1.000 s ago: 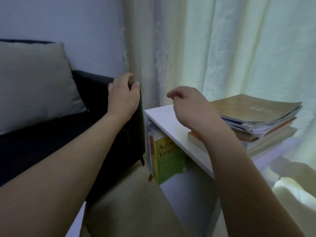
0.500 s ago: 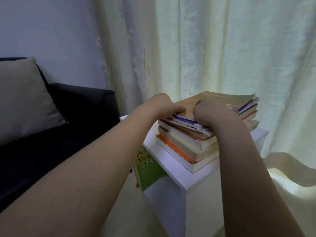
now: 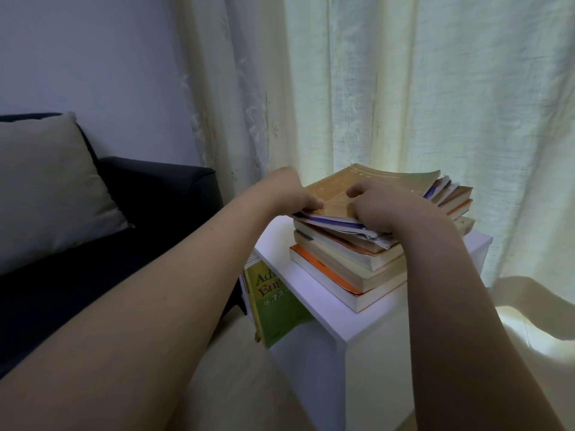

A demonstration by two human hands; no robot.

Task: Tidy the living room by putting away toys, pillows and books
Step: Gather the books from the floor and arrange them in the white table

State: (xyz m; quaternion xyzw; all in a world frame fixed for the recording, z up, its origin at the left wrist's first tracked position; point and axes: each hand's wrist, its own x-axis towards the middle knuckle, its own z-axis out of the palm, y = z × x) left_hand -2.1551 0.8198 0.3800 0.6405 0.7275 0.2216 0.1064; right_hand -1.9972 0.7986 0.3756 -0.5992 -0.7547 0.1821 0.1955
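A stack of several books (image 3: 351, 262) lies on a white side shelf (image 3: 314, 293) by the curtain. On top are thin tan and purple-edged books (image 3: 382, 181), their near edge lifted. My left hand (image 3: 286, 191) grips that near edge at the left corner, thumb on the cover and fingers under. My right hand (image 3: 385, 209) grips the same edge further right, fingers curled over the covers. A green book (image 3: 273, 303) stands inside the shelf below. A beige pillow (image 3: 46, 188) leans on the dark sofa (image 3: 149, 206) at the left.
A pale curtain (image 3: 404, 88) hangs right behind the shelf and pools on the floor at the right. The sofa arm stands close to the shelf's left side. Light floor shows between sofa and shelf.
Both hands moved from in front of the sofa arm over to the book stack and took hold of the top books. My view turned right, towards the shelf.
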